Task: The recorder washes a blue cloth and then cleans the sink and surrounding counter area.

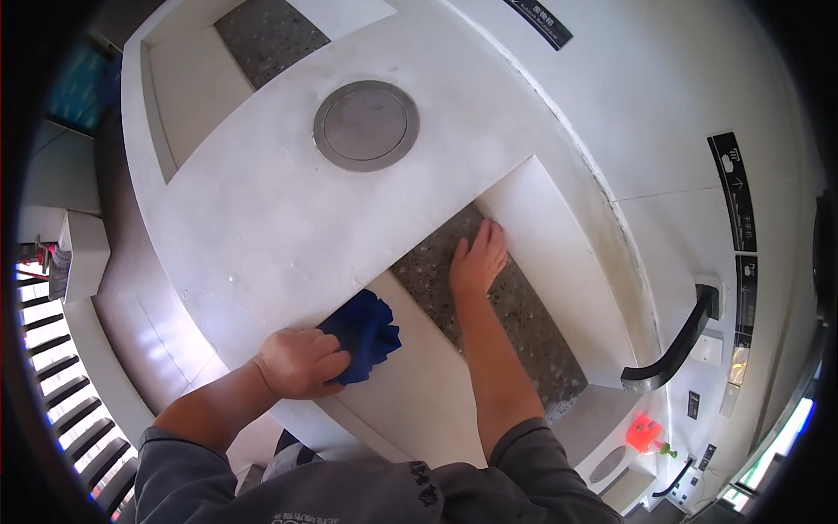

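Note:
My left hand (pixel 304 363) grips a crumpled blue cloth (pixel 370 334) at the near edge of a white washbasin counter (pixel 262 249). The cloth hangs over the inner side of a recessed basin. Deeper in that basin, my right hand (pixel 480 259) reaches down with nothing visible in it. Its fingers touch or lie close to the white inner wall (pixel 550 223), above the speckled grey basin floor (pixel 524 321). Whether the palm rests on the floor, I cannot tell. Some white foam or water (pixel 560 407) shows at the floor's near right corner.
A round metal waste lid (pixel 366 126) is set into the counter beyond the basin. Another recessed basin (pixel 272 42) lies farther off. On the right, a black curved faucet (pixel 674 354) juts from the wall, near a red soap bottle (pixel 645 433) with a green pump.

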The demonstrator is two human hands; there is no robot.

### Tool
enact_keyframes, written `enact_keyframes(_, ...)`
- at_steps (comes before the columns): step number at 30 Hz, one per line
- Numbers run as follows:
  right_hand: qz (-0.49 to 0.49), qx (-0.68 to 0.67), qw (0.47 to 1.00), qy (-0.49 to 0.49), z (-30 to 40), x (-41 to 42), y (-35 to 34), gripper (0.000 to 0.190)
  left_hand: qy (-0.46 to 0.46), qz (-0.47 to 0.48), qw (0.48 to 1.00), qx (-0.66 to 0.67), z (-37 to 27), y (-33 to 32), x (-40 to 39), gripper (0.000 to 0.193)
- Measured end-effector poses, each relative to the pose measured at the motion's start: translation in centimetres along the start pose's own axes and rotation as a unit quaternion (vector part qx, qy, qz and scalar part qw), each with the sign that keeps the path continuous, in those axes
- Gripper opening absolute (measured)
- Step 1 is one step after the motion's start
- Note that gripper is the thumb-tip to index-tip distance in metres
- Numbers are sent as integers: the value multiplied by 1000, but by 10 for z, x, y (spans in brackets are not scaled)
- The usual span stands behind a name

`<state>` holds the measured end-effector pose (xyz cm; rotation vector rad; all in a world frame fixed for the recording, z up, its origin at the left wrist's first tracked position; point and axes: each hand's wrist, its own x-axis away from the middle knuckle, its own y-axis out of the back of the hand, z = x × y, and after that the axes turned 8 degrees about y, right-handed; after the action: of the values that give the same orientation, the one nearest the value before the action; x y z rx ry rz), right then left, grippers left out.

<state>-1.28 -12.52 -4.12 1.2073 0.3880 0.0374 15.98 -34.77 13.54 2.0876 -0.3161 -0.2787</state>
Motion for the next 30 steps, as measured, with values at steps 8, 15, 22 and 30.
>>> enact_keyframes(8, 226, -132, 944, 200, 45, 43, 5, 48, -17, -15, 1000, 1, -1, -4, 1, 31)
enact_keyframes(15, 207, -224, 922, 240, -61, 150, 72, 39, 14, 18, 999, -23, -4, -5, -1, 32)
enact_keyframes(22, -149, -539, 662, -499, -113, 162, 155, 32, 22, -12, 999, -38, -8, -9, 4, 30)
enact_keyframes(30, -268, -872, 226, -342, -112, 60, 265, 32, -1, -31, 999, -24, -13, -10, -3, 29)
